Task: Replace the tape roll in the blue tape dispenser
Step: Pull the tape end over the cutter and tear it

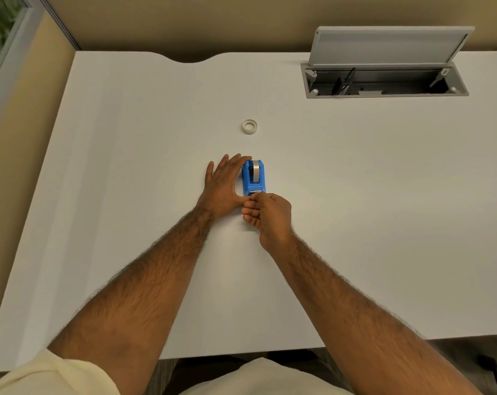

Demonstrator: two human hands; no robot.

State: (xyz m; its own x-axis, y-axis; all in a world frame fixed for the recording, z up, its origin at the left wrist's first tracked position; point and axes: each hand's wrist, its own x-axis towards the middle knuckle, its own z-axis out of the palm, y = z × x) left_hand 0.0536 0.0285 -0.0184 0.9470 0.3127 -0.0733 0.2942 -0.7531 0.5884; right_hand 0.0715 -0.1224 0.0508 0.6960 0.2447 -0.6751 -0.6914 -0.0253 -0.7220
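Note:
The blue tape dispenser [253, 178] stands in the middle of the white desk [127, 166], with a tape roll [256, 170] seated in it. My left hand [223, 186] lies against the dispenser's left side, fingers spread along it and thumb near its front end. My right hand [268, 215] is at the front cutter end, thumb and forefinger pinched together right at the blade; whether tape is between them is too small to tell. A loose roll of clear tape [249, 126] lies flat on the desk, farther away, apart from both hands.
An open cable box [384, 81] with its grey lid [389, 44] raised is set into the desk at the far right. A beige partition wall [213, 21] runs behind the desk. The desk's near edge lies just in front of my body.

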